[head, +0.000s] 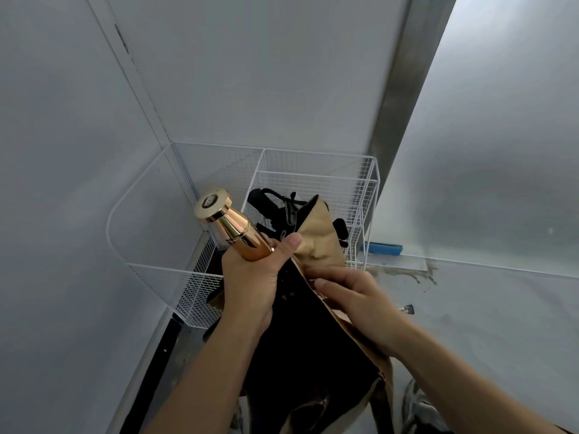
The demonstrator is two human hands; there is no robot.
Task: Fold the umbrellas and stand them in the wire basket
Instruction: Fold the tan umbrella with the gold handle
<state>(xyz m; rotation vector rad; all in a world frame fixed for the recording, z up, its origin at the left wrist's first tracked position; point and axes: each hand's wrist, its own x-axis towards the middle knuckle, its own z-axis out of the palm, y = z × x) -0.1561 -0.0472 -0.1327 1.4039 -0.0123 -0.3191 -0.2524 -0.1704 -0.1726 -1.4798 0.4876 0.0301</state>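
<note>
I hold an umbrella with a shiny gold handle (224, 220) that points up and left. My left hand (254, 278) grips the lower end of that handle. The umbrella's canopy (316, 346), tan outside and black inside, hangs loose below my hands. Fingers of my right hand (351, 296) pinch a tan fold of the canopy beside the shaft. Behind my hands stands a white wire basket (316, 173) with inner dividers, set in a room corner. A folded black umbrella (266, 203) with a strap stands inside it.
Grey walls meet at the corner behind the basket. A metal post (398, 89) rises at the right. A blue block (384, 249) lies on the floor beside the basket. A dark strip (169, 343) runs along the left wall's base.
</note>
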